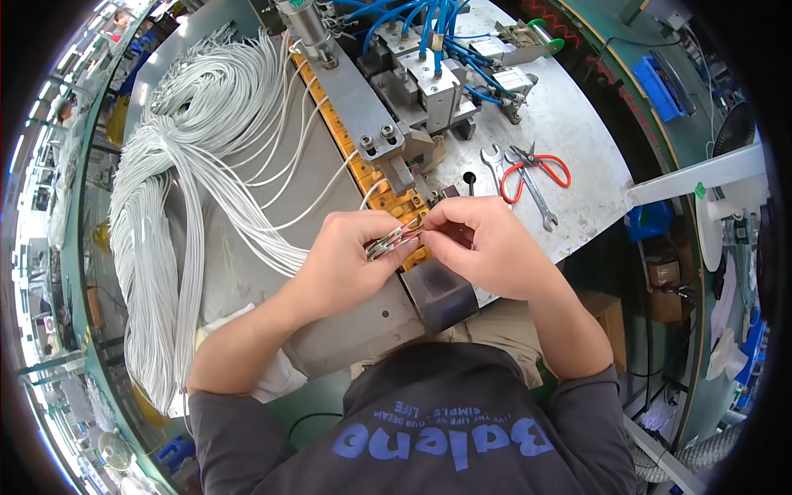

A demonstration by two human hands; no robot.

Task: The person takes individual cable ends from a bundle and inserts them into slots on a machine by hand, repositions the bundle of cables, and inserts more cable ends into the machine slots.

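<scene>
My left hand (351, 256) is closed around a bunch of thin wires (394, 240) with red, green and white insulation, the ends of several grey-white cables. At the tips of these wires, the fingers of my right hand (483, 245) pinch together; which wire ends they grip is too small to make out. Both hands hover over the near end of a row of yellow-orange fixture blocks (381, 195). From under my left hand, the white cables (247, 219) fan back to a large coiled bundle (219, 91) on the left side of the bench.
A metal press with a cylinder (309, 29) stands beyond the hands, beside pneumatic blocks with blue hoses (441, 33). Right of it lie red-handled pliers (536, 169) and wrenches (542, 202). A dark box-shaped cover (441, 295) sits at the bench's near edge.
</scene>
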